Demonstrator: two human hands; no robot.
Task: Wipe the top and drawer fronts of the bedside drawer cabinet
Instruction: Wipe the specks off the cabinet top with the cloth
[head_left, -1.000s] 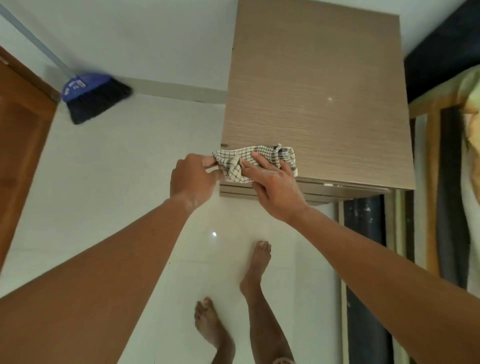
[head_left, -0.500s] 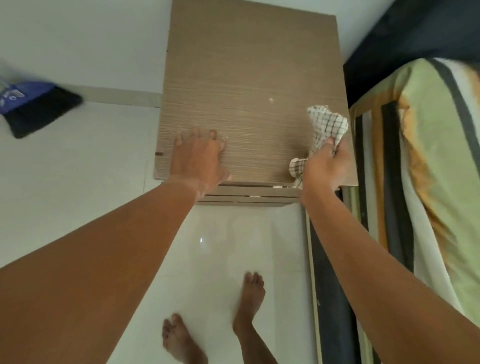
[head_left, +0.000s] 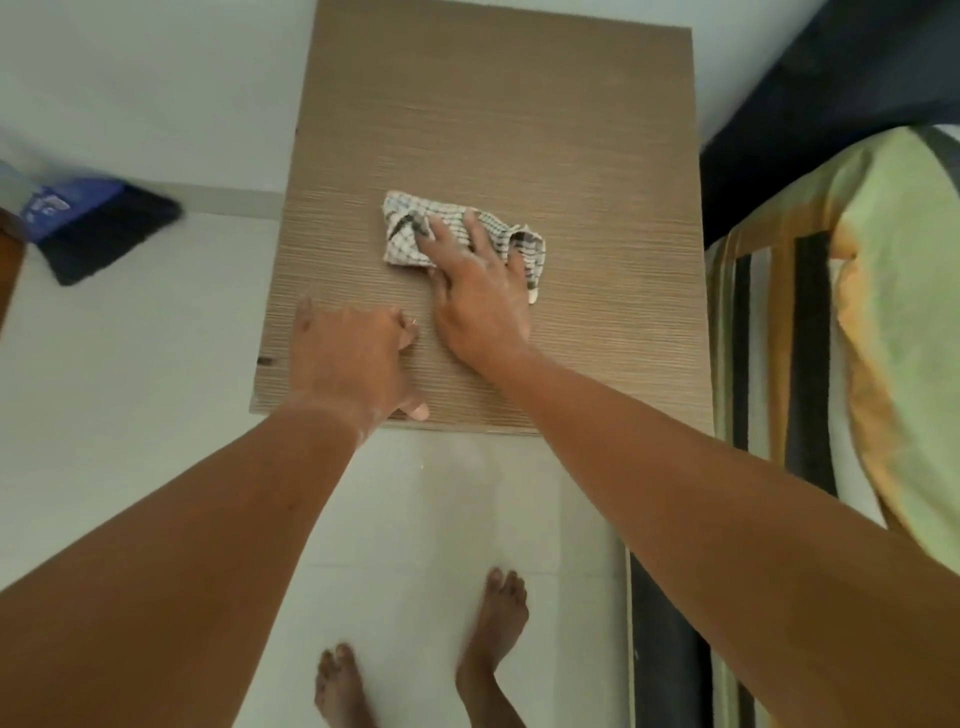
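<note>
Head view, looking straight down. The cabinet top (head_left: 519, 130), a brown wood-grain panel, fills the upper middle of the frame. Its drawer fronts are hidden below the near edge.

A checked white cloth (head_left: 405, 228) lies crumpled near the centre of the top. The right hand (head_left: 480, 296) presses flat on it, fingers (head_left: 475, 228) spread toward 12 o'clock. This grip is open, palm down, pinning the cloth rather than closing round it. Cloth shows past the fingertips at 11 o'clock and beside the hand at 2 o'clock.

The left hand (head_left: 353, 358) rests on the top at 7 o'clock from the cloth, near the front left corner. Its fingers are bent and it holds nothing. Whether it curls over the edge I cannot tell. The two hands lie just beside each other, with a narrow strip of wood between them.

From the cabinet, a blurred broom (head_left: 98, 228) with a blue head and black bristles lies at 9 o'clock on the pale floor (head_left: 130, 389). A bed (head_left: 883, 312) with a striped cover stands at 3 o'clock. Two bare feet (head_left: 493, 618) stand at 6 o'clock on the floor.
</note>
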